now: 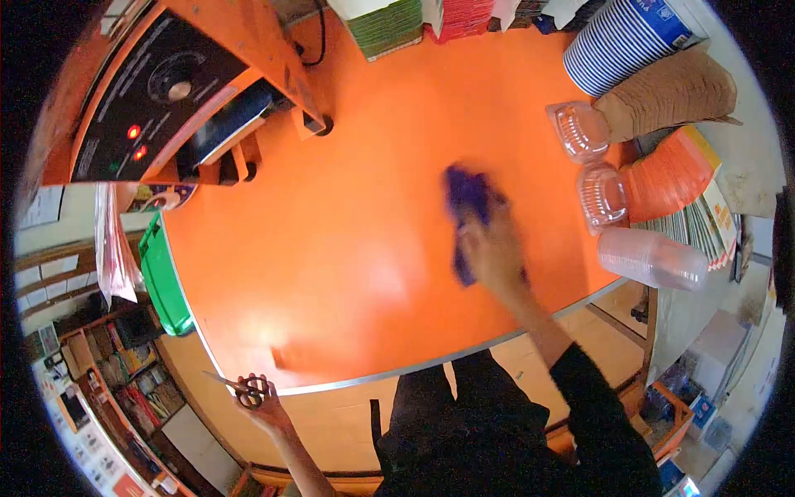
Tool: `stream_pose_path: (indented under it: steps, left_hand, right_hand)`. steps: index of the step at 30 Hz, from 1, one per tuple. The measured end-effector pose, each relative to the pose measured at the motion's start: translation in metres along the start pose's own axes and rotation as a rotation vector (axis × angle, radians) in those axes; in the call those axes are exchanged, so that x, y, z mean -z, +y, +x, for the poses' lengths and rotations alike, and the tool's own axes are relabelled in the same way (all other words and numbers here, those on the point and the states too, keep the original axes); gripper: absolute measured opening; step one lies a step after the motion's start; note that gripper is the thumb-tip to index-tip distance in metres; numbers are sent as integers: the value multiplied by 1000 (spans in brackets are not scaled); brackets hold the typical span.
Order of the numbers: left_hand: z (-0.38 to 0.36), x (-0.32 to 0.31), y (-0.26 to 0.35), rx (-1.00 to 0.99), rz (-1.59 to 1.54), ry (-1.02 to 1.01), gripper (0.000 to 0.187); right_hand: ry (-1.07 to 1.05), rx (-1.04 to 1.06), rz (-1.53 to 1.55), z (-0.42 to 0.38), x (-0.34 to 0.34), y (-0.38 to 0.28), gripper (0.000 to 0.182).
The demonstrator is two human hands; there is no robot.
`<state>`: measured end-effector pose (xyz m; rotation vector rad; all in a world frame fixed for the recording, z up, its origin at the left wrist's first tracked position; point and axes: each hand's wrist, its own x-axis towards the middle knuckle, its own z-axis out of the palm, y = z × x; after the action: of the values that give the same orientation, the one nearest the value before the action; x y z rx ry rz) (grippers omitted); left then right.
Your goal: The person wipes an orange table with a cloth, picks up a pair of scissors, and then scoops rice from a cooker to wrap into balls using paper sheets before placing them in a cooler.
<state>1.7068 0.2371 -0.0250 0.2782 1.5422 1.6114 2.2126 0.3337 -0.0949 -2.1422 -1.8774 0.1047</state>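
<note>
A bunched, dark purple cloth lies on the broad, glossy orange tabletop, toward three o'clock from its middle. The person's right hand grasps it from above, both blurred. At seven o'clock, by the metal-trimmed near edge, the left hand grips a pair of dark-handled metal scissors, the blades pointing toward ten o'clock. Clear plastic clamshell containers stand at three o'clock, a stack of blue-and-white striped cups at two, and an orange machine with a black control panel at ten.
</note>
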Motion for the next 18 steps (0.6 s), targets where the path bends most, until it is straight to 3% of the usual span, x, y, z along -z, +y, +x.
stream_pose_path:
  steps: [1, 2, 4, 5, 6, 9, 11, 12, 14, 15, 16, 17, 18]
  left_hand:
    - [-18, 6, 0, 42, -150, 73, 46]
    - [-27, 20, -2, 28, -168, 81, 46]
    - [-49, 54, -2, 135, -448, 210, 42]
    - [-61, 59, -1, 112, -316, 161, 39]
    - [-65, 60, 1, 100, -307, 171, 39]
    - [-70, 41, 1, 68, -303, 84, 40]
    - [-68, 23, 8, 73, -351, 54, 40]
    - [-70, 24, 11, 97, -391, 27, 41]
    - [-70, 46, 13, 99, -433, 42, 42]
    - [-71, 63, 14, 91, -413, 38, 42]
    - [-72, 78, 14, 79, -392, 42, 42]
    - [-74, 90, 14, 92, -400, 119, 41]
    - [-77, 103, 14, 73, -417, 140, 41]
  right_hand:
    - [111, -139, 35, 15, 9, 35, 39]
    - [250, -210, -66, 21, -3, 64, 41]
    - [293, -320, -165, 29, -12, 35, 44]
    - [305, -347, -198, 29, -18, -5, 45]
    - [115, -253, -29, 18, -13, -60, 43]
    - [-129, 244, 340, -82, -67, -221, 50]
    - [-120, 620, 248, -118, -60, -243, 55]
    - [-129, 594, 373, -129, -61, -229, 55]
    - [-434, 9, 745, -111, -18, -171, 55]
    - [-133, 0, 372, -116, -12, -127, 53]
    - [-273, -9, 121, -106, 18, -75, 51]
    - [-83, -123, -20, -119, 21, -28, 47]
    - [-22, -257, -9, -135, 15, 31, 46]
